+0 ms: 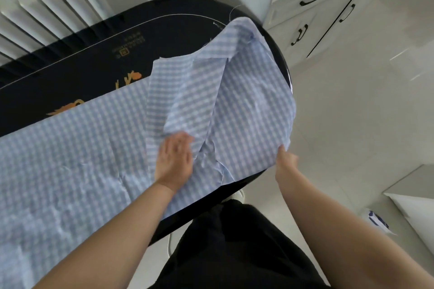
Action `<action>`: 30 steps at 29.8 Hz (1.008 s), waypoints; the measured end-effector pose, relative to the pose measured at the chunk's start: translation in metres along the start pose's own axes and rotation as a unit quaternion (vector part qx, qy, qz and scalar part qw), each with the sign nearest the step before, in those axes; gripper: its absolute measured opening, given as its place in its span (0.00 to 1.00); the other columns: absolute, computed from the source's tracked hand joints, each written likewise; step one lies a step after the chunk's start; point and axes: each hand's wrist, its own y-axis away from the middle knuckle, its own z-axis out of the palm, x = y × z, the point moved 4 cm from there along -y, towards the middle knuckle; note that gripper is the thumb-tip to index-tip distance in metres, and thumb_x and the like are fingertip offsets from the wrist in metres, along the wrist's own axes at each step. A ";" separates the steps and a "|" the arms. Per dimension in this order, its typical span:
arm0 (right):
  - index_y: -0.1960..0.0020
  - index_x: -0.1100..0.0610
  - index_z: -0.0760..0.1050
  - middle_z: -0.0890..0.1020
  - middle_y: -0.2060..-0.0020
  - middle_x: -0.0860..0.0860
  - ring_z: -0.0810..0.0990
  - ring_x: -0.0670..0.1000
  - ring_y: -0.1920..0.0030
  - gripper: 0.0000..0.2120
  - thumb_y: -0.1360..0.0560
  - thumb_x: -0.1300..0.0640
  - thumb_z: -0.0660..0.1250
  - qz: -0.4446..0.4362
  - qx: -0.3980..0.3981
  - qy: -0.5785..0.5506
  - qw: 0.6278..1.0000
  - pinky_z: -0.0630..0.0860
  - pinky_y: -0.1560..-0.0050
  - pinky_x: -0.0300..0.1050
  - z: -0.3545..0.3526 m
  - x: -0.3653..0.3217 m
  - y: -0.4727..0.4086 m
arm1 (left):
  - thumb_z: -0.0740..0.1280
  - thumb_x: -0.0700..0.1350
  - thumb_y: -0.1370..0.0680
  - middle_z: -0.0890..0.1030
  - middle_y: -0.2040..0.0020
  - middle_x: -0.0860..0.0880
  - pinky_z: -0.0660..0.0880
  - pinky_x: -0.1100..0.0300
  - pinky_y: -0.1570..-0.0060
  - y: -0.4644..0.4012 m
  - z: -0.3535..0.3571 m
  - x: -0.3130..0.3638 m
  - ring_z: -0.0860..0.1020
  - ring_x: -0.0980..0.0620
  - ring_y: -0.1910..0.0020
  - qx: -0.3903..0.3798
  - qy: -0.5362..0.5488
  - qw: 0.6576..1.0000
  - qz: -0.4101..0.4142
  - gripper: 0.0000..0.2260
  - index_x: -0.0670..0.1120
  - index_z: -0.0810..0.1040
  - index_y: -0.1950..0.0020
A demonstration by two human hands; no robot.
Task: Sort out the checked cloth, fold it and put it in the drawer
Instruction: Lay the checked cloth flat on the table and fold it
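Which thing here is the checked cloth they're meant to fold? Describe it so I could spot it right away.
Find the long black table by the white radiator. The checked cloth covers its near side, bunched at the right end where the left hand presses and the right hand pinches. Only it has pale blue-and-white checks.

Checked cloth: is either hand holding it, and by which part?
The right hand pinches the checked cloth at its near right edge. The left hand rests flat on it, gripping nothing.
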 end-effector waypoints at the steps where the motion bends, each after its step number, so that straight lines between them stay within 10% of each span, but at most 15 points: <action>1: 0.33 0.61 0.68 0.77 0.52 0.56 0.77 0.56 0.55 0.25 0.21 0.44 0.58 0.032 -0.033 -0.028 0.999 0.75 0.53 0.50 0.000 0.002 -0.001 | 0.56 0.47 0.23 0.79 0.44 0.44 0.76 0.48 0.53 0.007 0.013 0.014 0.79 0.40 0.49 -0.088 0.020 0.996 0.003 0.11 0.50 0.68 0.42; 4: 0.36 0.59 0.71 0.78 0.50 0.54 0.79 0.54 0.54 0.23 0.21 0.43 0.57 0.061 -0.051 -0.120 0.990 0.78 0.52 0.49 -0.002 0.002 -0.012 | 0.55 0.54 0.19 0.80 0.46 0.47 0.74 0.51 0.54 0.041 0.048 0.030 0.79 0.42 0.50 -0.286 0.045 0.942 -0.167 0.11 0.49 0.71 0.46; 8: 0.35 0.62 0.70 0.77 0.39 0.59 0.79 0.59 0.42 0.23 0.21 0.46 0.60 -0.021 -0.034 -0.109 0.993 0.76 0.39 0.54 -0.018 -0.010 -0.030 | 0.58 0.51 0.19 0.74 0.41 0.48 0.72 0.52 0.48 0.082 0.056 0.036 0.75 0.47 0.44 -0.194 0.100 0.916 -0.336 0.10 0.47 0.71 0.43; 14: 0.62 0.55 0.74 0.80 0.62 0.52 0.80 0.51 0.63 0.07 0.24 0.58 0.67 -0.104 -0.091 -0.081 0.987 0.81 0.48 0.55 -0.038 -0.041 -0.035 | 0.56 0.51 0.19 0.57 0.23 0.41 0.52 0.44 0.26 0.113 0.068 0.039 0.55 0.41 0.24 -0.121 -0.012 0.879 -0.462 0.27 0.41 0.55 0.23; 20: 0.65 0.50 0.72 0.78 0.66 0.49 0.80 0.53 0.62 0.12 0.24 0.50 0.64 -0.322 -0.032 0.024 0.946 0.77 0.57 0.50 -0.069 -0.078 -0.037 | 0.52 0.54 0.19 0.50 0.21 0.41 0.49 0.41 0.26 0.118 0.077 0.036 0.48 0.41 0.23 -0.140 -0.028 0.881 -0.452 0.30 0.42 0.46 0.22; 26: 0.43 0.57 0.75 0.80 0.50 0.54 0.81 0.51 0.57 0.09 0.21 0.58 0.61 -0.182 -0.121 -0.063 0.974 0.78 0.57 0.46 -0.062 -0.071 -0.057 | 0.50 0.55 0.18 0.48 0.21 0.44 0.48 0.43 0.25 0.120 0.071 0.036 0.47 0.43 0.22 -0.162 -0.032 0.885 -0.434 0.30 0.44 0.44 0.22; 30: 0.53 0.54 0.70 0.78 0.59 0.48 0.78 0.48 0.60 0.07 0.20 0.52 0.58 -0.392 -0.122 0.050 0.910 0.80 0.57 0.52 -0.064 -0.097 -0.040 | 0.50 0.65 0.22 0.42 0.21 0.44 0.48 0.43 0.25 0.122 0.069 0.040 0.42 0.41 0.22 -0.232 -0.067 0.886 -0.397 0.35 0.53 0.39 0.22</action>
